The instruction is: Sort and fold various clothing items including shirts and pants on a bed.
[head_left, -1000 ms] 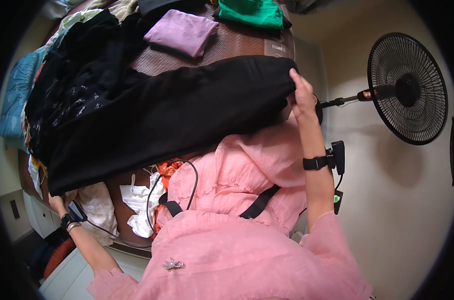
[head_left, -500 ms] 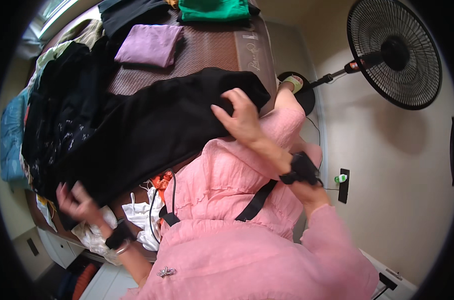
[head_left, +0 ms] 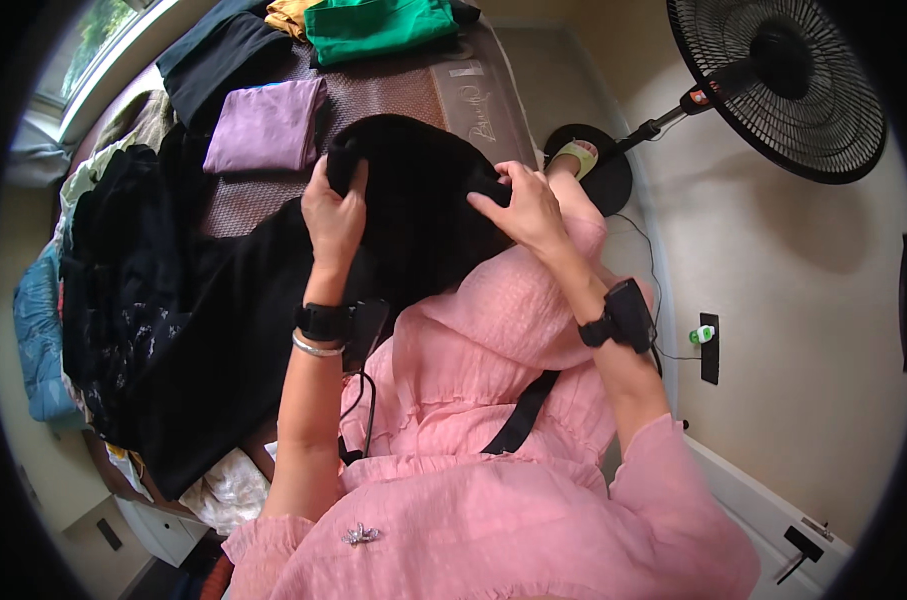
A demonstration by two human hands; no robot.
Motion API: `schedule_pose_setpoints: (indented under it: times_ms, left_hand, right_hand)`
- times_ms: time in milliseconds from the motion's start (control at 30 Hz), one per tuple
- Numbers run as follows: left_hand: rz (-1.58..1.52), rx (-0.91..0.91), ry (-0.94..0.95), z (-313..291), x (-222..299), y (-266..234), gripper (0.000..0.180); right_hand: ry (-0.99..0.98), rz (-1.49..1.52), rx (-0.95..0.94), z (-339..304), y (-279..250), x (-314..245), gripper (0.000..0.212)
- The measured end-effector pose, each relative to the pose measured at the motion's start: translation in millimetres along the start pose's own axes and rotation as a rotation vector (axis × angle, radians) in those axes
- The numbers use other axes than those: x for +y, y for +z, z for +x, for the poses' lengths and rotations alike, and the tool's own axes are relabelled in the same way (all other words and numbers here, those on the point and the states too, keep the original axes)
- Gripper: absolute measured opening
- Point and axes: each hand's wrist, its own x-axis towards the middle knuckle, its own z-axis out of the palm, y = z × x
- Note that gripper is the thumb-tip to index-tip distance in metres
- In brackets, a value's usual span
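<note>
A long black garment (head_left: 243,300) lies over the bed and up against my lap; its exact kind is hard to tell from its folds. My left hand (head_left: 336,213) grips one side of its right-hand end, thumb and fingers closed on the cloth. Across from it, my right hand (head_left: 526,208) pinches the other side near my knee. Between the two hands the cloth bulges up in a rounded fold. Beyond my left hand lies a folded lilac garment (head_left: 263,125).
Folded green clothing (head_left: 378,28) and dark clothing (head_left: 218,60) lie at the bed's far end. A dark patterned pile (head_left: 123,240) and a blue cloth (head_left: 41,340) are on the left. A black standing fan (head_left: 778,85) stands at the right by the wall.
My left hand has moved from the garment's near left end to its right end and taken hold there. My right hand has closed on the cloth, and that end is now bunched up.
</note>
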Motion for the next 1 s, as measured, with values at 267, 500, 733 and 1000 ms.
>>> schedule_pose_setpoints:
  times_ms: [267, 500, 733, 1000]
  left_hand:
    - [0.419, -0.002, 0.280, 55, 57, -13, 0.020]
    - [0.229, -0.626, 0.208, -47, 55, 97, 0.042]
    - [-0.047, -0.522, 0.013, -92, -6, 8, 0.030]
    - [0.829, 0.918, -0.491, -206, -75, -260, 0.028]
  right_hand:
    - [-0.030, 0.014, 0.346, 25, -15, 10, 0.019]
    - [-0.153, -0.044, 0.148, 28, 4, 84, 0.028]
    - [-0.436, -0.204, 0.237, 9, -14, -31, 0.036]
    - [-0.568, -0.456, -0.329, -4, 36, -16, 0.050]
